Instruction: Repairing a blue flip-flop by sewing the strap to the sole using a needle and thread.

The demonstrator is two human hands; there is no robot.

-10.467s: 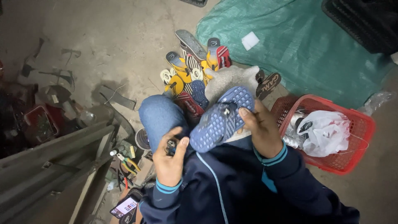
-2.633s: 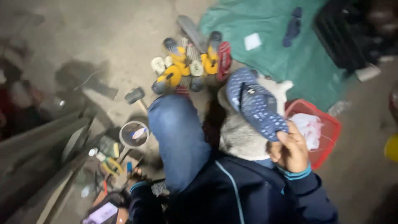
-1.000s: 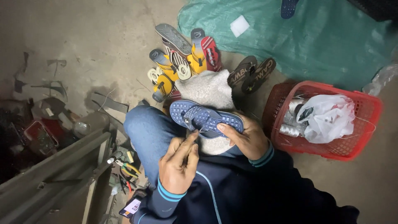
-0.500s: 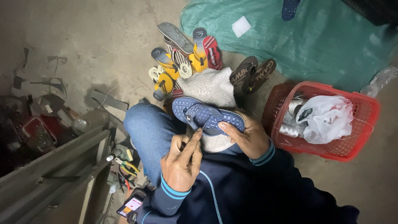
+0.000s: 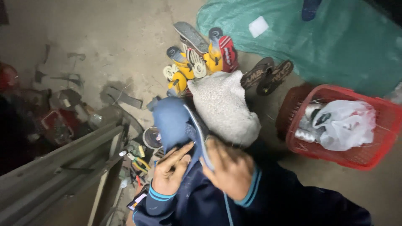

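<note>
Blue flip-flop (image 5: 197,134) stands on edge over the person's lap, its sole seen side-on. Right hand (image 5: 228,167) closes its fingers around the near end of it, and left hand (image 5: 169,173) lies against the strap side with fingers curled on it. Just beyond sits a grey cloth bundle (image 5: 224,106), then a heap of yellow and red sandals (image 5: 197,58); a red basket (image 5: 377,125) stands to the right, holding a white bag (image 5: 347,123)

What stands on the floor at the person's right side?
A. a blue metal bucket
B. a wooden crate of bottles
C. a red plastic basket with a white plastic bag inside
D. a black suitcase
C: the red plastic basket stands on the floor at the right, and a white plastic bag lies in it.
</note>
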